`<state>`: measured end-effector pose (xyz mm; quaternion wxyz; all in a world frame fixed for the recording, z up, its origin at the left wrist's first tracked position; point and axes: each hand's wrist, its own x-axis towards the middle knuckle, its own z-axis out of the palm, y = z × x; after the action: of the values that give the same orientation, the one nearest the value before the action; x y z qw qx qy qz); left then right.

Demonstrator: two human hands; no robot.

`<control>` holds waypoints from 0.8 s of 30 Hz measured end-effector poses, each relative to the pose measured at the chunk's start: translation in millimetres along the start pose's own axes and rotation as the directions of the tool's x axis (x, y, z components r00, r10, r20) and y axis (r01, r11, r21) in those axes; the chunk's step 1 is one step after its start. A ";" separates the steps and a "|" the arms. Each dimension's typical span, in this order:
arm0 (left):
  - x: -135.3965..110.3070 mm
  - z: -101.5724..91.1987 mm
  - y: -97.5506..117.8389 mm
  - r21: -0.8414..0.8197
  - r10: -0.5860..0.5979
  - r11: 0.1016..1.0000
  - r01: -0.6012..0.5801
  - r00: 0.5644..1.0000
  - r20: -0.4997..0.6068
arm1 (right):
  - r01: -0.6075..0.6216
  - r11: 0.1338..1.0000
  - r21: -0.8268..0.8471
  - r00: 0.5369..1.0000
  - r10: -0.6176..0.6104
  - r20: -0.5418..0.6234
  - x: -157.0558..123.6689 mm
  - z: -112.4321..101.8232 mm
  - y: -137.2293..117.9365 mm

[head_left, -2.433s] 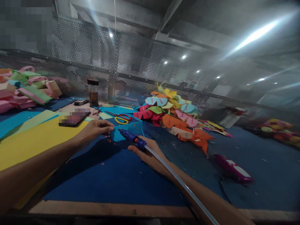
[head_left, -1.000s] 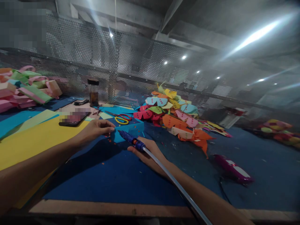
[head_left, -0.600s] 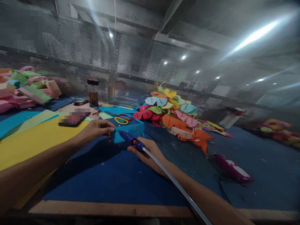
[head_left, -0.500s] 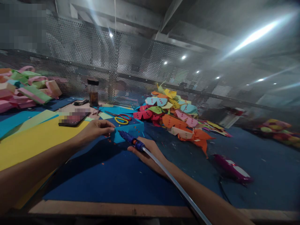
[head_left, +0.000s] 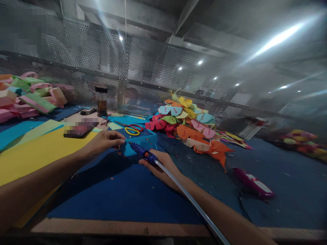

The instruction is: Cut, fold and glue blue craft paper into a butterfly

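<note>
Near the middle of the blue-covered table stands a light blue paper box frame (head_left: 149,139) with open space inside. My left hand (head_left: 107,141) pinches its left corner between thumb and fingers. A dark blue glue gun (head_left: 140,150) is gripped in my right hand (head_left: 166,165), its nozzle close to the box's front wall near that corner. Whether the tip touches the paper I cannot tell. From the gun's rear a long clear glue stick (head_left: 189,195) runs toward the lower right. Scissors (head_left: 133,130) with yellow and red handles lie just behind the box.
Colourful cut-paper shapes (head_left: 189,132) are heaped right of the box, folded paper pieces (head_left: 35,98) at far left. A phone (head_left: 81,128), a dark-lidded jar (head_left: 102,102) and yellow sheets (head_left: 51,146) lie left; a purple corded device (head_left: 254,183) lies right. Mesh (head_left: 143,68) stands behind.
</note>
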<state>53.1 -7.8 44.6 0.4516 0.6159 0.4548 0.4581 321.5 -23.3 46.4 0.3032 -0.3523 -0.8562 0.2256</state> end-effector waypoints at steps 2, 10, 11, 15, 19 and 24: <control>0.4 -0.1 -0.3 0.003 0.000 1.000 0.000 1.000 0.002 | -0.004 1.000 -0.008 1.000 0.004 0.000 0.0 0.3 1.3; 2.4 -1.7 -3.9 0.007 0.003 1.000 -0.003 1.000 -0.002 | 0.042 0.999 -0.017 0.999 -0.042 -0.010 0.0 1.5 6.3; 2.4 -1.8 -4.3 0.006 0.003 1.000 -0.003 1.000 0.000 | 0.048 0.999 -0.024 0.999 -0.048 -0.013 0.1 1.8 6.5; 2.2 -2.0 -5.1 0.003 0.001 1.000 -0.001 1.000 0.002 | 0.063 0.997 -0.047 0.998 -0.064 -0.021 0.3 2.7 6.8; 2.1 -2.3 -4.9 0.004 0.001 1.000 -0.001 1.000 0.002 | 0.055 0.998 -0.026 0.998 -0.056 -0.010 0.4 2.2 5.5; 2.7 -2.6 -4.2 0.013 0.003 1.000 -0.003 1.000 -0.002 | 0.035 0.999 -0.018 0.999 -0.035 -0.001 1.0 1.0 4.0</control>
<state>50.4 -4.0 41.3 0.4467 0.6190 0.4572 0.4564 322.1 -20.2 43.6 0.3045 -0.3398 -0.8641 0.2125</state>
